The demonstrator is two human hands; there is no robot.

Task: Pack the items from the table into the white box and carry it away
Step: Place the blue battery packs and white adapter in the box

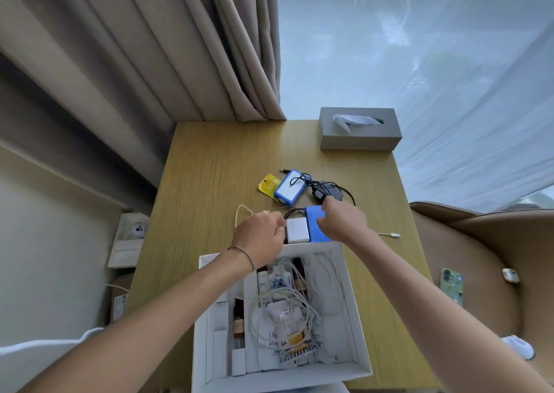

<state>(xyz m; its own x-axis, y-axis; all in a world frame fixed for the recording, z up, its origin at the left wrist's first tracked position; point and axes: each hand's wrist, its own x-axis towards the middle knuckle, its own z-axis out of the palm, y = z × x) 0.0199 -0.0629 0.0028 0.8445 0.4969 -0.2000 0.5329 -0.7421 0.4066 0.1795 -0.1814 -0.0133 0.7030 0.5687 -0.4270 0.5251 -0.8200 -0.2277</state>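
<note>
white box (349, 296) full of cables (287, 302); cartons (263, 281)

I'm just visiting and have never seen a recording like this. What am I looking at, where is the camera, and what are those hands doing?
There is no machine here: a person wears one wide camera on the head, looking down at their own arms. Below stands an open white box, already holding cables and small packets, on a wooden table. The left hand pinches a white charger; the right hand grips a blue pack beside it. Farther back lie another blue pack, a yellow packet, a black adapter and a grey tissue box. A phone rests on the chair at right.
</note>
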